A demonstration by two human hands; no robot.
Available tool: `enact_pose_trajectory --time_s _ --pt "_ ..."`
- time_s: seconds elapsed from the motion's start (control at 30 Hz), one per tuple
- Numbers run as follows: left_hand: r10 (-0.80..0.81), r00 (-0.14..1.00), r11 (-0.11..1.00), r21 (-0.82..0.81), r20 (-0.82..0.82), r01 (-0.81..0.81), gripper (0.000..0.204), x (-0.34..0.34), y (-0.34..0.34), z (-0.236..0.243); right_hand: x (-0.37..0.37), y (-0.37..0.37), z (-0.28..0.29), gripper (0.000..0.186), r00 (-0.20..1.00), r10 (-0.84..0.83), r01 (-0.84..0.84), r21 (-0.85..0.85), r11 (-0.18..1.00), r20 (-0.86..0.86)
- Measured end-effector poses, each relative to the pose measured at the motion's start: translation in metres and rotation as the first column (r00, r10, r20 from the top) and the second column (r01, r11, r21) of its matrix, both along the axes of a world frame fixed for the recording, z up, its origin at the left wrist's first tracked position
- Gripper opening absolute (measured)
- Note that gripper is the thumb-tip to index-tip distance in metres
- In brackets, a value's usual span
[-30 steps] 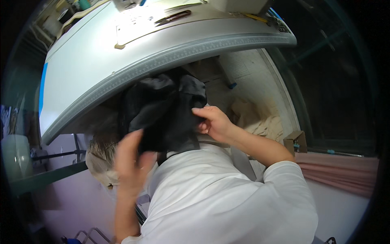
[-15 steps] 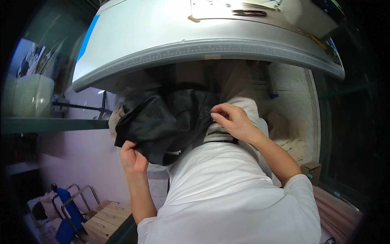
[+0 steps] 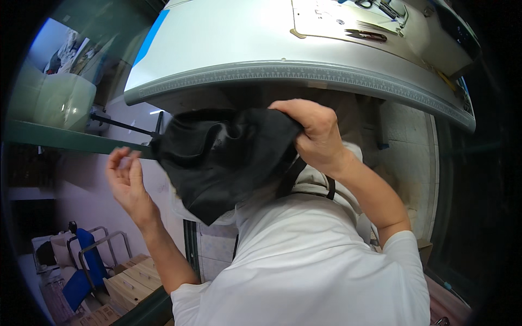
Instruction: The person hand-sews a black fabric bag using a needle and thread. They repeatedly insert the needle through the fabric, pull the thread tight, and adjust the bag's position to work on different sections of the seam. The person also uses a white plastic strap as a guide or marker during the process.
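A piece of shiny black fabric (image 3: pixel 217 157), creased and partly folded over itself, lies over my lap and is lifted at its right end. My right hand (image 3: pixel 318 133) has its fingers closed round the upper right edge of this cloth. Away to the left of it my left hand (image 3: pixel 129 182) is raised, fingers apart and a little blurred, with nothing in them. A gap separates it from the fabric's left edge.
Ahead stands a white worktable (image 3: pixel 228 41) with a grey ruler-marked front edge (image 3: pixel 261 70). Dark thread snips (image 3: pixel 367 36) lie on it beside a metal plate. A green bar (image 3: pixel 70 141) runs at the left; a blue chair (image 3: pixel 89 261) and wooden drawers (image 3: pixel 130 280) stand lower left.
My left hand has let go of the fabric and moved up and left. The right hand has taken hold of its right edge and raised it. The view has shifted somewhat.
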State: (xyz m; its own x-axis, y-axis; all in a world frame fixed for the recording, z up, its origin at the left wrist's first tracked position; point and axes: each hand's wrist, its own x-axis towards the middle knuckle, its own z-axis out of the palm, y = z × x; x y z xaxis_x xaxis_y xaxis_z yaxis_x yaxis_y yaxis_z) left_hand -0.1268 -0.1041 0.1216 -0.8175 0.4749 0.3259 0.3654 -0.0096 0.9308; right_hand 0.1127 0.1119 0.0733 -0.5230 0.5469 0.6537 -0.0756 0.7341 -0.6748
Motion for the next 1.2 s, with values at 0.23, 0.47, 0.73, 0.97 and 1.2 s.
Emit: enact_pose_trajectory --time_s 0.23,0.47,0.73,0.97,1.2 --pt "-0.273 0.750 0.944 -0.317 -0.602 0.090 0.038 0.043 0.049 -0.030 -0.058 -0.014 0.049 0.006 0.992 -0.012 -0.013 0.202 0.979 0.123" --pt "-0.098 0.925 0.956 -0.293 -0.366 -0.015 0.017 0.020 0.042 -0.001 -0.047 0.001 0.036 0.016 0.990 -0.138 0.131 0.348 0.928 -0.004" --pt "-0.576 0.511 0.763 -0.195 -0.639 0.616 0.014 0.163 0.113 0.029 -0.048 -0.052 0.016 0.021 0.669 0.491 -0.409 -0.276 0.870 0.557" --pt "-0.844 -0.336 -0.469 0.270 -0.418 0.841 0.012 0.316 0.101 0.097 0.012 -0.028 0.006 0.021 0.868 0.333 -0.157 -0.433 0.887 0.368" --pt "0.055 0.659 0.940 0.261 -0.750 0.218 0.010 0.146 0.109 0.077 0.061 0.011 0.000 0.022 0.945 0.053 0.111 -0.466 0.878 0.324"
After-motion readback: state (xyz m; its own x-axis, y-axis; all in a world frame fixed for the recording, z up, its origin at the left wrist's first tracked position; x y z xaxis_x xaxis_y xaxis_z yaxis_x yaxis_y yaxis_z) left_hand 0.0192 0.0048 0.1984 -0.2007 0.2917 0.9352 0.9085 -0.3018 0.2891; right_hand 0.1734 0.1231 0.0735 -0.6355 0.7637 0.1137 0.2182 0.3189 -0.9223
